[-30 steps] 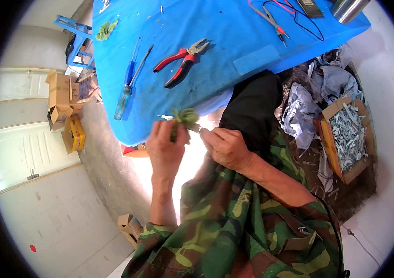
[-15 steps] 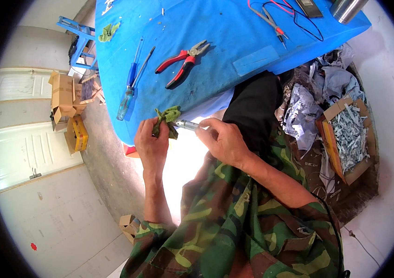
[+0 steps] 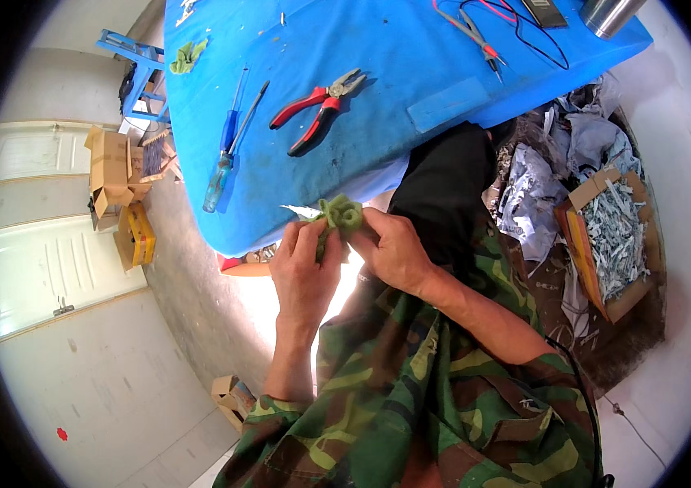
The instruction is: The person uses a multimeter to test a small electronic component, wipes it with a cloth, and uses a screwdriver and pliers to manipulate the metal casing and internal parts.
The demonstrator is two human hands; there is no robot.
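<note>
Over the table's near edge, my two hands meet around a crumpled green cloth [image 3: 341,215]. My left hand [image 3: 306,264] is closed, thumb and fingers pinching the cloth from its left side. My right hand [image 3: 398,254] is closed too, its fingertips pressed against the cloth's right side. A pale, pointed piece [image 3: 302,211] sticks out to the left past the left fingers; whether it belongs to the grey cylindrical part seen earlier, I cannot tell. Most of what the cloth wraps is hidden by it and my fingers.
Pliers with red-black handles [image 3: 318,112] and two blue-handled screwdrivers [image 3: 219,175] lie on the blue-covered table [image 3: 378,49]. Test leads [image 3: 475,37] and a metal cylinder [image 3: 610,18] are farther right. A carton of grey-white pieces [image 3: 615,244] stands at right, cardboard boxes [image 3: 110,167] at left.
My left hand has moved right with the cloth, up against my right hand. The grey cylindrical part that showed between the hands is now covered; a pale point shows on the left.
</note>
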